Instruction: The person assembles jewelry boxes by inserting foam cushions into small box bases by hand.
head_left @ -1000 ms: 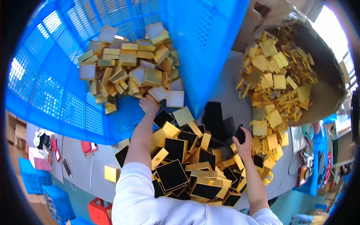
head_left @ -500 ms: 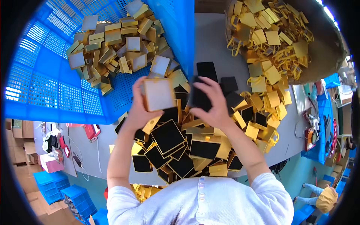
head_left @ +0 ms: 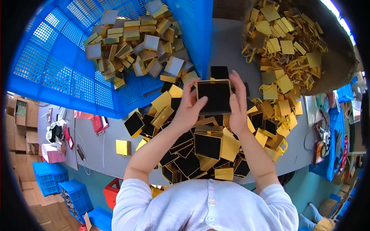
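Between my two hands is a small gold-rimmed box (head_left: 214,98) with its black face turned up. My left hand (head_left: 189,107) grips its left side, thumb lying on the black face. On the opposite side, my right hand (head_left: 238,104) has its fingers along the edge. A pile of gold boxes with black faces (head_left: 208,144) lies on the table below my hands. Just beyond the held box sits a black square pad (head_left: 219,72), and part of another dark pad (head_left: 246,89) shows beside my right hand.
A blue perforated crate (head_left: 135,101) at upper left holds many gold boxes (head_left: 131,32). At upper right, gold boxes with yellow ribbons (head_left: 285,46) spill from a brown container (head_left: 339,57). A single gold box (head_left: 123,147) and a red box (head_left: 98,123) lie on the grey table (head_left: 90,148).
My left hand earlier held a white-faced gold box and my right hand a black pad, apart. Now both hands have come together on one box showing a black face. The view has shifted slightly.
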`<act>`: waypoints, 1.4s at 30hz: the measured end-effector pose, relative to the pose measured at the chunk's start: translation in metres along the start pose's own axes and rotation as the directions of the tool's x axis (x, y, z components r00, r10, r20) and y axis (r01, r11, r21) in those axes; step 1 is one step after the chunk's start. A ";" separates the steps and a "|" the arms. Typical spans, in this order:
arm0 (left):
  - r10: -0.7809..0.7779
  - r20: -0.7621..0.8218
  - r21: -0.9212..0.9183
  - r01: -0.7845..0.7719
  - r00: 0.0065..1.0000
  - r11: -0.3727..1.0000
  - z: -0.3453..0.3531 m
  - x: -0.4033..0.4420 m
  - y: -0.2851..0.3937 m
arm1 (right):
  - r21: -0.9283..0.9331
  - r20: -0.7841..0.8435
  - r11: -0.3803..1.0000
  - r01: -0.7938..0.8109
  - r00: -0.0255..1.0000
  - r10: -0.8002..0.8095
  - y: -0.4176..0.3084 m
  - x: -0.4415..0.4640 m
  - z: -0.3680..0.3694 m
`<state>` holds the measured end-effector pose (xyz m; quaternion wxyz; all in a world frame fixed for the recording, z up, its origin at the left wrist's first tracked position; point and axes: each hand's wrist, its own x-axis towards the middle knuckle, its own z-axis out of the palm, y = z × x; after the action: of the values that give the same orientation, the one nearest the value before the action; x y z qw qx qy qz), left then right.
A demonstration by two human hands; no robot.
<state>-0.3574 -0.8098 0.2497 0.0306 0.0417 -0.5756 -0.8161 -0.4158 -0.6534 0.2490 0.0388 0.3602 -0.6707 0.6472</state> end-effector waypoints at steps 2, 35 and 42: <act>0.055 -0.038 0.090 -0.051 0.998 0.995 0.001 0.002 0.006 | -0.094 0.044 0.994 -0.052 0.997 0.056 -0.003 0.000 0.005; -0.108 -0.246 0.347 0.192 0.963 0.918 -0.113 0.093 -0.019 | 0.275 -0.231 0.882 -0.382 0.865 0.446 0.097 0.019 -0.059; 0.167 -0.023 0.477 -0.136 0.986 0.868 -0.010 0.048 0.002 | 0.215 -0.142 0.938 -0.272 0.942 0.305 0.050 0.034 -0.014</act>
<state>-0.4037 -0.8240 0.2464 0.1017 0.0284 -0.7578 -0.6439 -0.4734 -0.6605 0.2272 -0.0336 0.2021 -0.6447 0.7365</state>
